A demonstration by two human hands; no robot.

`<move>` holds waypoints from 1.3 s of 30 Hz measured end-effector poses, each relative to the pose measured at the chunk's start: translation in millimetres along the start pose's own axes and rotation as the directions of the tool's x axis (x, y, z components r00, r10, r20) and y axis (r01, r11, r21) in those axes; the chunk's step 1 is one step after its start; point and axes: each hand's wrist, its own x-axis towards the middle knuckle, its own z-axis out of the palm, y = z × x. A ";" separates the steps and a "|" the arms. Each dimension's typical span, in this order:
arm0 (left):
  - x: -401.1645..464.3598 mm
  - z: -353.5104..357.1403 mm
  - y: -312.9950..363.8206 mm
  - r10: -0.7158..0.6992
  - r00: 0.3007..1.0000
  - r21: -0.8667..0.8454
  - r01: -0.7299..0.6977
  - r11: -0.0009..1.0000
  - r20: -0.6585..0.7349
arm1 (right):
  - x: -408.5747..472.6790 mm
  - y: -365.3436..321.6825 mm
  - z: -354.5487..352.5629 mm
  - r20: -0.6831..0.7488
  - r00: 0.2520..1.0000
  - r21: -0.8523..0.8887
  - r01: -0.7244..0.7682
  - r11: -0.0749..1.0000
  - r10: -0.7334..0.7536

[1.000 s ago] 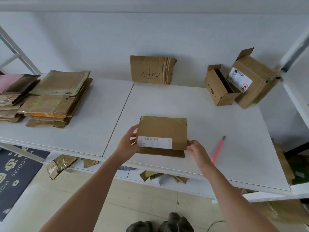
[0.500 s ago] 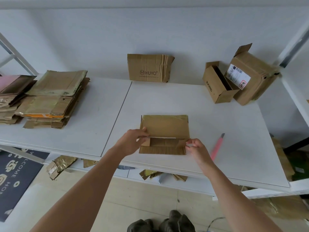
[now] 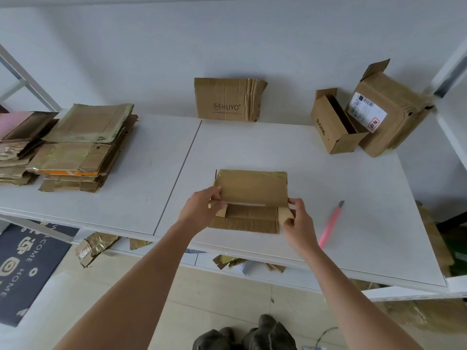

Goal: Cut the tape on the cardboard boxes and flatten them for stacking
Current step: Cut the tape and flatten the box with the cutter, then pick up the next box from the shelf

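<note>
The left hand [image 3: 202, 208] pinches the left end of the small cardboard box [image 3: 250, 200], fingers curled over the edge where the top panel meets the side flap, while the right hand [image 3: 294, 218] grips the right end, thumb and fingers closed round the small flap there. The box lies on the desk [image 3: 316, 173] close to its near edge and already looks opened: its top panel is lifted toward the wall and the inside of the near flap shows, so its tape seems to be cut and what remains, by my judgement, is to press it flat. Just right of the box lies the pink cutter [image 3: 331, 224], untouched on the desk. Beyond the box, against the wall, a flattened HUYO carton [image 3: 227, 99] leans upright. Far right of the box two more boxes [image 3: 366, 117] stand unflattened, one open with its flaps up and one bearing a shipping label; these are left to do. Far left of the box a pile of flattened cardboard [image 3: 75, 147] shows a good share of the work done.
</note>
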 end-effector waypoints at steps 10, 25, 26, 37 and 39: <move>-7.8 34.8 -6.8 -0.039 0.942 -0.086 0.011 0.996 -0.333 | 1.6 0.6 -16.9 0.155 0.987 0.020 0.025 0.999 -0.027; -16.8 -1.8 -58.0 -0.336 0.914 -0.449 0.208 0.869 -0.228 | 9.9 -37.8 10.3 0.487 0.870 -0.482 0.341 0.808 -0.077; -15.2 -1.8 -58.0 -0.391 0.890 -0.497 0.236 0.835 -0.235 | 8.2 -36.2 18.2 0.544 0.839 -0.471 0.323 0.821 -0.019; -14.1 16.6 -70.8 -0.658 0.751 -0.461 0.604 0.650 0.056 | 15.2 -9.1 49.3 0.457 0.873 -0.675 0.465 0.573 -0.170; -14.3 20.6 -70.9 -0.682 0.729 -0.468 0.625 0.624 0.065 | 12.0 -2.6 54.1 0.434 0.884 -0.711 0.455 0.536 -0.175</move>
